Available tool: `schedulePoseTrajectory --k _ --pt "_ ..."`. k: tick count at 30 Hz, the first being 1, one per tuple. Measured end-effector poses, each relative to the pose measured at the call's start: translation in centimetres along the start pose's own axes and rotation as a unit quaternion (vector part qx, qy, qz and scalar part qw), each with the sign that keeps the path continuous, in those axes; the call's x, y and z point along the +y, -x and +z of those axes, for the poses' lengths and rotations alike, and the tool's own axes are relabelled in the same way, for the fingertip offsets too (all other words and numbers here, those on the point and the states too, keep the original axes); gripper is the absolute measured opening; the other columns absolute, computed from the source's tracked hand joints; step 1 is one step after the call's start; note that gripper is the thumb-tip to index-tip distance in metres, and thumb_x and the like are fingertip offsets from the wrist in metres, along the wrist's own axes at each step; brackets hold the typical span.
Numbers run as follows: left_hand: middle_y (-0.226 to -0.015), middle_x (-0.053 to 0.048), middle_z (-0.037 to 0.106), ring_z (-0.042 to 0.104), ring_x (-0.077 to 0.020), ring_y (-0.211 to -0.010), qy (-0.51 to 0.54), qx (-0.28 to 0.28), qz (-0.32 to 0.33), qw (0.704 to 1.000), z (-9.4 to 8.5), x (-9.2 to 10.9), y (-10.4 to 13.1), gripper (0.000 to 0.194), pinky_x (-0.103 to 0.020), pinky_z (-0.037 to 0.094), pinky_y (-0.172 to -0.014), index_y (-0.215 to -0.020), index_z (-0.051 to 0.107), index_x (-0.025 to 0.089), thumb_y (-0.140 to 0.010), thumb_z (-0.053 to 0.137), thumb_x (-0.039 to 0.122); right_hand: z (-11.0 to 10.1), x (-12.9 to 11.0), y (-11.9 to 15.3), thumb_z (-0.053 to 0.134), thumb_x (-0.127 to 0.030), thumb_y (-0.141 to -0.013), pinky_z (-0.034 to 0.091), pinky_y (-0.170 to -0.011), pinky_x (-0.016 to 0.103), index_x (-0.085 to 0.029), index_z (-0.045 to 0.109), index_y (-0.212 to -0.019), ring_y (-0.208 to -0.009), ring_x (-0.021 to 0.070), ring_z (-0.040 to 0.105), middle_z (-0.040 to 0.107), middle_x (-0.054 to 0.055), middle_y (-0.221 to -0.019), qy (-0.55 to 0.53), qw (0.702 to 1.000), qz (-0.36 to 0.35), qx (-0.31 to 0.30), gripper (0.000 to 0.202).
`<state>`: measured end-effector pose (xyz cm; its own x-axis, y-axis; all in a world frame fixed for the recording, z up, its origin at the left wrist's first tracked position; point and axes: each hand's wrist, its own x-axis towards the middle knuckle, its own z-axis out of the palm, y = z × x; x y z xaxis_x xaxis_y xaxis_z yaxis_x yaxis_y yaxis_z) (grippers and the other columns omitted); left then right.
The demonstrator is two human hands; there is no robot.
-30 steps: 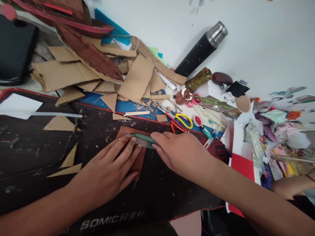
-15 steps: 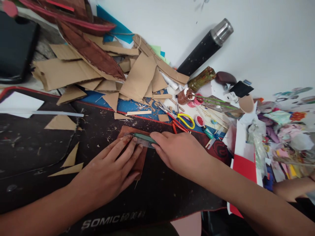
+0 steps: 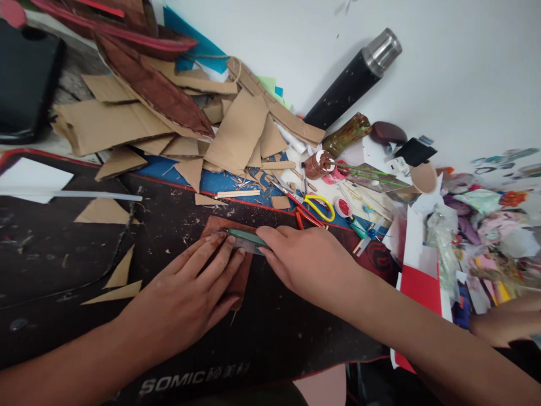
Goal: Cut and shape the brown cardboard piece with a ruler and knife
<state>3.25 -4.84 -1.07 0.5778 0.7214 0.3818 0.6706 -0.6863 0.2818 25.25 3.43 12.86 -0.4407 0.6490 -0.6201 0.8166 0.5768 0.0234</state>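
A piece of brown-painted cardboard [image 3: 242, 276] lies on the dark desk mat. My left hand [image 3: 196, 282] rests flat across it, fingers stretched and slightly apart. The fingertips press on a clear ruler-like strip [image 3: 247, 246] lying over the cardboard. My right hand [image 3: 304, 254] is closed around a slim green utility knife [image 3: 245, 234], held low along the strip with its tip close to my left fingers. The blade itself is too small to make out. Part of the cardboard is hidden under my left hand.
Behind my hands lie cardboard scraps [image 3: 236, 132], yellow-and-red scissors [image 3: 319, 207] and a brown paint jar [image 3: 319, 164]. A black thermos [image 3: 350, 82] leans against the wall. A red-and-white box [image 3: 420, 287] stands at the right, near another person's arm [image 3: 502, 321].
Both hands, the knife and the cardboard stay almost in place. The view has shifted very slightly. The other person's arm at the right edge has moved a little.
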Motion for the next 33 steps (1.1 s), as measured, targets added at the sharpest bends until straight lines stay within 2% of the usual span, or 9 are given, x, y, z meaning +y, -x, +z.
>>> schedulePoseTrajectory --k 8,15,19,22,26,33 --pt "-0.156 -0.021 0.078 0.064 -0.0389 -0.154 0.004 -0.007 0.002 1.0 0.1 0.0 0.2 0.067 -0.052 0.047 -0.133 -0.162 0.069 0.007 -0.121 0.043 0.053 0.3 0.0 -0.1 0.061 -0.018 -0.12 0.023 -0.06 0.035 -0.018 0.069 -0.14 -0.089 0.0237 0.081 0.087 0.013 -0.118 0.0 1.0 -0.001 0.004 0.022" --pt "-0.157 -0.02 0.078 0.064 -0.0385 -0.155 0.009 -0.017 -0.006 1.0 0.0 -0.1 0.4 0.067 -0.052 0.05 -0.132 -0.166 0.067 0.01 -0.12 0.048 0.054 0.1 -0.2 0.0 0.051 -0.019 -0.122 0.039 -0.061 0.035 -0.017 0.07 -0.14 -0.089 0.0247 0.082 0.085 0.013 -0.112 0.022 1.0 -0.013 0.011 0.027" --pt "-0.158 -0.02 0.077 0.064 -0.0389 -0.156 0.015 -0.02 -0.009 1.0 0.0 -0.1 0.5 0.069 -0.053 0.049 -0.133 -0.17 0.063 0.011 -0.118 0.052 0.055 -0.4 -0.4 -0.1 0.05 -0.014 -0.117 0.047 -0.062 0.035 -0.016 0.07 -0.142 -0.086 0.027 0.082 0.084 0.014 -0.107 0.047 0.999 -0.019 -0.004 0.032" --pt "-0.158 -0.02 0.078 0.065 -0.0389 -0.155 0.014 -0.022 -0.009 1.0 0.0 -0.1 0.5 0.068 -0.052 0.048 -0.133 -0.169 0.064 0.011 -0.119 0.049 0.054 -0.7 -0.4 -0.2 0.051 -0.012 -0.115 0.048 -0.064 0.033 -0.016 0.068 -0.143 -0.087 0.0266 0.083 0.084 0.014 -0.107 0.056 0.998 -0.024 -0.008 0.033" --pt "-0.161 -0.019 0.076 0.065 -0.0385 -0.156 0.014 -0.02 -0.013 1.0 0.0 -0.1 0.4 0.071 -0.053 0.049 -0.133 -0.174 0.058 0.012 -0.12 0.048 0.056 -0.7 -0.1 -0.2 0.051 -0.013 -0.117 0.048 -0.064 0.03 -0.017 0.067 -0.142 -0.09 0.026 0.085 0.085 0.015 -0.107 0.06 0.998 -0.025 -0.013 0.03" --pt "-0.163 -0.02 0.075 0.064 -0.0392 -0.158 0.005 -0.026 -0.007 1.0 0.0 -0.1 0.5 0.071 -0.054 0.05 -0.132 -0.174 0.057 0.01 -0.121 0.044 0.056 -0.2 0.6 -0.3 0.049 -0.021 -0.122 0.049 -0.066 0.033 -0.018 0.068 -0.138 -0.091 0.0269 0.085 0.085 0.014 -0.109 0.035 0.999 -0.021 0.002 0.025"
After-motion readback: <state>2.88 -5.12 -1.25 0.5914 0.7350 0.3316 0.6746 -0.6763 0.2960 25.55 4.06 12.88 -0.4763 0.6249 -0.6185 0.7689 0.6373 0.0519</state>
